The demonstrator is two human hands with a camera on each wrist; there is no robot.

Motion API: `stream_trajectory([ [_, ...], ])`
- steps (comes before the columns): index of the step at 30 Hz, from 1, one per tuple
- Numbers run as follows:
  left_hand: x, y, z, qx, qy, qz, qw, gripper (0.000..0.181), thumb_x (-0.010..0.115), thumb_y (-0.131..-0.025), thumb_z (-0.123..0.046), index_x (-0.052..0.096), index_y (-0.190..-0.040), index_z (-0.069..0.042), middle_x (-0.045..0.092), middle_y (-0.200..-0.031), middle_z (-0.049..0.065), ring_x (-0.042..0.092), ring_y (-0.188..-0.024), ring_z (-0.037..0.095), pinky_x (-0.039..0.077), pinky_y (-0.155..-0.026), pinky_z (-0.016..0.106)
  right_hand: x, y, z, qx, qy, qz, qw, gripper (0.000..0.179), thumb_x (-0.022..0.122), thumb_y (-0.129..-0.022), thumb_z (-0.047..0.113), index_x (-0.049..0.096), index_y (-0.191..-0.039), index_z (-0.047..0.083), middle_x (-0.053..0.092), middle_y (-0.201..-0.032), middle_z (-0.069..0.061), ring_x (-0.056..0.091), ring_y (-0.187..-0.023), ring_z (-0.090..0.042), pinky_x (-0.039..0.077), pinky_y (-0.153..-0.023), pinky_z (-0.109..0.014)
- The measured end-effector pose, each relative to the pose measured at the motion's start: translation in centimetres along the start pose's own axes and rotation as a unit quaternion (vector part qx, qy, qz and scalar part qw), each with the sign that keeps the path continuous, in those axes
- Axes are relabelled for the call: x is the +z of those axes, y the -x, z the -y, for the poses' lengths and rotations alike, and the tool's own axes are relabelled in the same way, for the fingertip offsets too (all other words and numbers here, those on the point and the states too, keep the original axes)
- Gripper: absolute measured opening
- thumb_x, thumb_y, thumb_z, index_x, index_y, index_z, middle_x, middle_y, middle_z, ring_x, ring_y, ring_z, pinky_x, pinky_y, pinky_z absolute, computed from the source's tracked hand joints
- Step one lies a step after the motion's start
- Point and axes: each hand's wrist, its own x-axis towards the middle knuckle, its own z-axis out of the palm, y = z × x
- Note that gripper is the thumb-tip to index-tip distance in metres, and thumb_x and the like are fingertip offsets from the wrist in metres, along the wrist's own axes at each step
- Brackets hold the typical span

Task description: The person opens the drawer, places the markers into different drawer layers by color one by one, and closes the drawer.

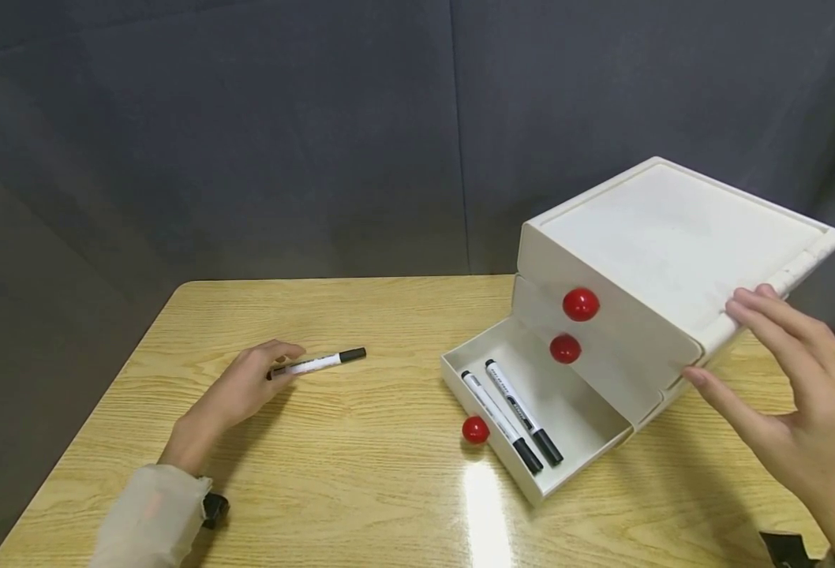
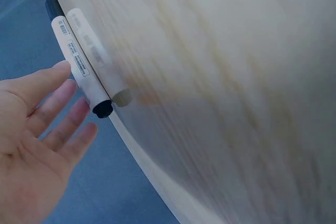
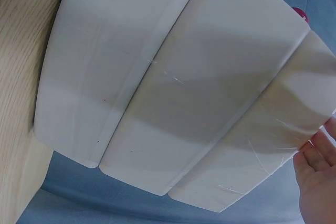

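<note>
My left hand is over a whiteboard marker with a white barrel and black cap, low over the table on the left. In the left wrist view, the fingertips come right to the barrel of the marker, their fingers loosely extended. A white drawer box with red ball knobs stands at the right. The right hand rests thumb and straight fingers on its upper near edge, also seen at the box's side. In the pulled-out bottom drawer lie two markers.
The wooden table has a rounded far left corner. Behind it hangs a dark grey-blue curtain. The knob of the bottom drawer sticks out toward the left. The two upper drawers are closed, each with a red knob.
</note>
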Motion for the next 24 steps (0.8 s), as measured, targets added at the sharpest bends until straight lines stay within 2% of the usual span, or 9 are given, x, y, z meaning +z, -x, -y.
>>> stream_trajectory([
  [5,-0.11,0.0,0.35,-0.001,-0.021,0.002,0.9998,0.033,0.068,-0.091,-0.002,0.065,-0.123,0.001,0.067,-0.117,0.019,0.066,-0.098,0.03,0.057,-0.077,0.04,0.02,-0.09,0.17,0.003,0.0,0.0,1.0,0.075,0.069,-0.085,0.059,0.069,-0.108,-0.012,0.07,-0.118,-0.022,0.06,-0.126,-0.012,0.043,-0.11,-0.02],
  [11,-0.16,0.01,0.74,-0.014,-0.031,0.011,0.9994,0.029,0.07,-0.088,0.002,0.068,-0.117,0.001,0.069,-0.105,0.014,0.061,-0.086,0.02,0.051,-0.07,0.034,0.01,-0.09,0.2,0.004,0.003,0.001,1.0,0.075,0.069,-0.085,0.059,0.069,-0.108,-0.012,0.07,-0.118,-0.022,0.06,-0.126,-0.012,0.043,-0.11,-0.02],
  [17,-0.15,0.05,0.8,-0.031,-0.032,0.026,0.9986,0.028,0.069,-0.089,0.003,0.068,-0.117,0.003,0.069,-0.102,0.014,0.059,-0.083,0.019,0.05,-0.068,0.032,-0.06,-0.02,0.08,0.003,0.012,0.005,0.9999,0.075,0.068,-0.085,0.06,0.069,-0.108,-0.012,0.07,-0.117,-0.023,0.06,-0.126,-0.01,0.043,-0.11,-0.019],
  [24,-0.03,-0.07,0.68,-0.025,-0.034,0.03,0.9987,0.024,0.068,-0.089,0.002,0.069,-0.113,0.002,0.069,-0.098,0.013,0.06,-0.082,0.019,0.051,-0.067,0.032,-0.04,-0.04,0.09,0.002,0.012,0.002,0.9999,0.075,0.068,-0.085,0.06,0.069,-0.108,-0.012,0.07,-0.117,-0.023,0.06,-0.126,-0.01,0.043,-0.11,-0.019],
])
